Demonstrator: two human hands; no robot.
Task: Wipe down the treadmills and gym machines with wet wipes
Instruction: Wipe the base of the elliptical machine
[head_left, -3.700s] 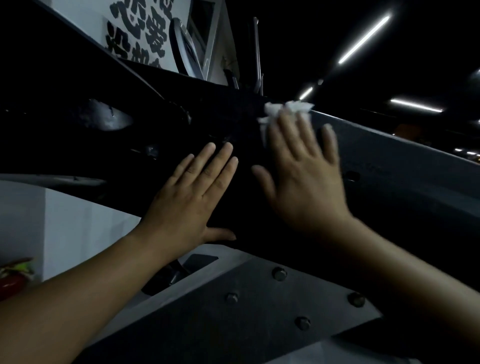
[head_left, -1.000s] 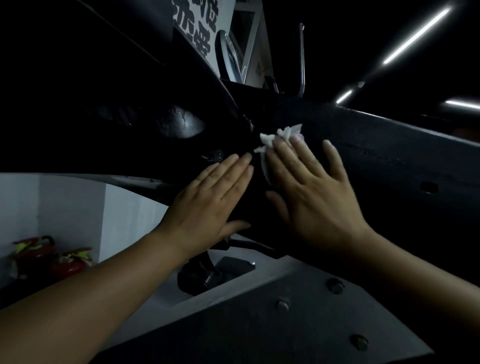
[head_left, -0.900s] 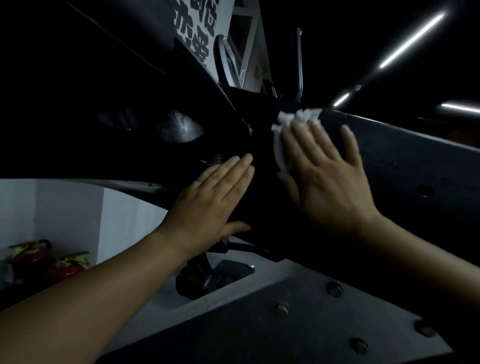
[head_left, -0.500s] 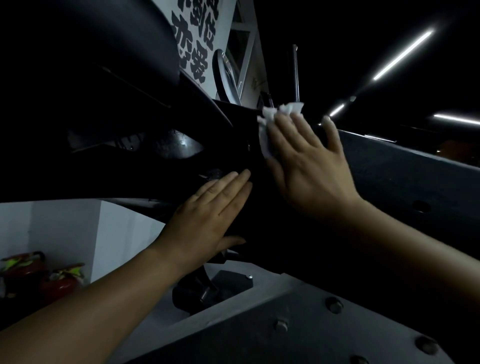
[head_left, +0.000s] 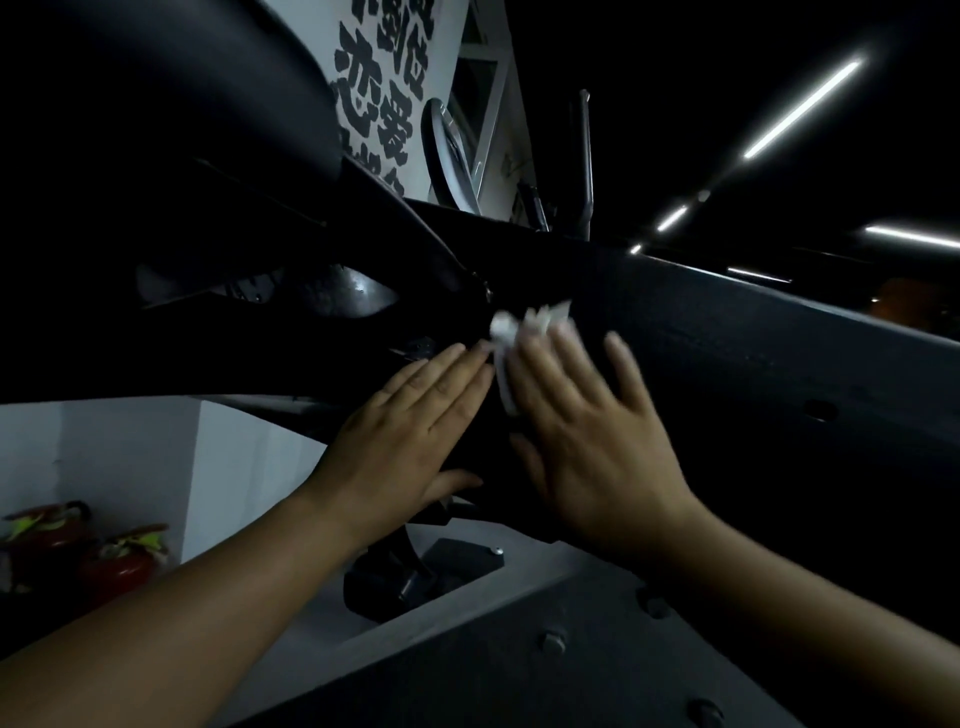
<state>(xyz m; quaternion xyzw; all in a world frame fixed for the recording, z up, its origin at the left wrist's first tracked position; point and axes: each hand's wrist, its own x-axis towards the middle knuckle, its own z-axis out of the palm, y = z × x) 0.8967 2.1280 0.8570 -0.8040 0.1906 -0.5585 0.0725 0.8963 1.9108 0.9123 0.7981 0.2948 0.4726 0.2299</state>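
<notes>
- The wipe is sitting bunched up against the black machine, pinned under the fingers of the right hand. White bits are poking out past the fingertips and down the index-finger side.
- The right hand is lying flat on top of it with fingers straight and fanned wide, pressing rather than grabbing. It's looking pretty blurry.
- The left hand is resting flat on the machine just beside it, fingers straight and close together, thumb sticking out underneath. It's holding nothing, and its fingertips are almost touching the wipe's edge.
- The machine's dark beam is running across the view, from the left side over to the right.
- Below the hands, a grey plate with bolts is angling across the bottom.
- Further out, a sign with big black characters is showing up top and strip lights are glowing on the right.
- Two red extinguishers are standing by a white wall at lower left.
</notes>
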